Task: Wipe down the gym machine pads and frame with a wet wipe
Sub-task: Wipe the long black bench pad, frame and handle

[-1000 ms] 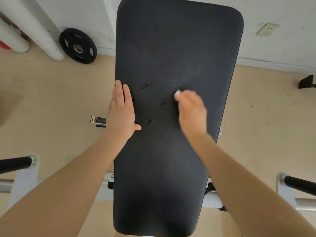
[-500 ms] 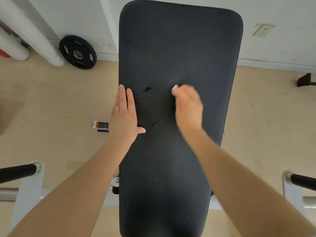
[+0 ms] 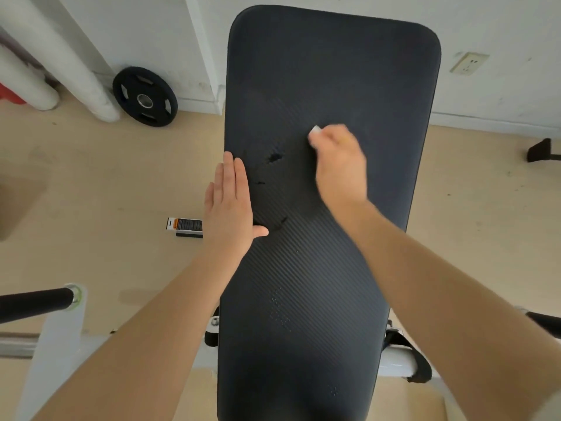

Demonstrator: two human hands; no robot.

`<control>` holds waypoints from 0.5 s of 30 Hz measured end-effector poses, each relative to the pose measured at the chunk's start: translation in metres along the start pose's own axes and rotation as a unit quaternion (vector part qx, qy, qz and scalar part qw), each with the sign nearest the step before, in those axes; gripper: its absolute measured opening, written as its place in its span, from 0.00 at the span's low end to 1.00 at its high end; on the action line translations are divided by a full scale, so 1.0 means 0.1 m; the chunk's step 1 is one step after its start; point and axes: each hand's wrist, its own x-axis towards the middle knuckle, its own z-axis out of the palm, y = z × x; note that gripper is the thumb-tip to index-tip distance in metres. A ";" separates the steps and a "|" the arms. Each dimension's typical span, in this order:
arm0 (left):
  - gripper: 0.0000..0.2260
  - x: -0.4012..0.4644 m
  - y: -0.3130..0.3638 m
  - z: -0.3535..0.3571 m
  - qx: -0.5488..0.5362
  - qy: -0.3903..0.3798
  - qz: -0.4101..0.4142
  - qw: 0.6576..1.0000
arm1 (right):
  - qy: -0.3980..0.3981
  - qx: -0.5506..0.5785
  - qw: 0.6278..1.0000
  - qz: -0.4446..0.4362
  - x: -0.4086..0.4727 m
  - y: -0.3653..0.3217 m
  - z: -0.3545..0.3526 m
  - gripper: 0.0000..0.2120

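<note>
1. I see the long black ribbed gym machine pad (image 3: 318, 268) running up the middle of my view, with a few small tears in its surface near the middle.
2. My left hand (image 3: 229, 205) lies flat on the pad's left edge, its fingers (image 3: 233, 174) straight and together, the thumb spread to the right onto the pad.
3. My right hand (image 3: 340, 165) rests on the pad's upper middle, fingers curled round a small bunched white wet wipe (image 3: 314, 130); only a corner of the wipe shows past the fingertips, touching the pad.
4. The white metal machine frame (image 3: 54, 344) shows under the pad at lower left and lower right, with a black foam-covered handle bar (image 3: 33, 302) at the left edge.
5. On the beige floor (image 3: 106, 177) left of the pad lies a small white and orange printed box (image 3: 183, 224), partly hidden by my left hand.
6. A black round weight plate (image 3: 145, 96) leans against the white wall (image 3: 136, 34), beside white pipes.
</note>
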 end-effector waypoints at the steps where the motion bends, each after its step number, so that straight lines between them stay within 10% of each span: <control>1: 0.53 -0.01 0.00 0.00 -0.007 0.005 0.010 1.000 | -0.012 -0.022 0.998 -0.053 -0.18 -0.06 0.09 0.07; 7: 0.49 -0.21 -0.15 -0.02 -0.028 -0.006 0.032 0.999 | -0.195 -0.004 0.962 -0.193 -0.60 -0.17 0.08 0.17; 15: 0.48 -0.15 -0.29 0.12 -0.044 -0.012 0.042 0.998 | 0.004 -0.060 0.995 -0.079 0.44 -0.15 0.09 0.09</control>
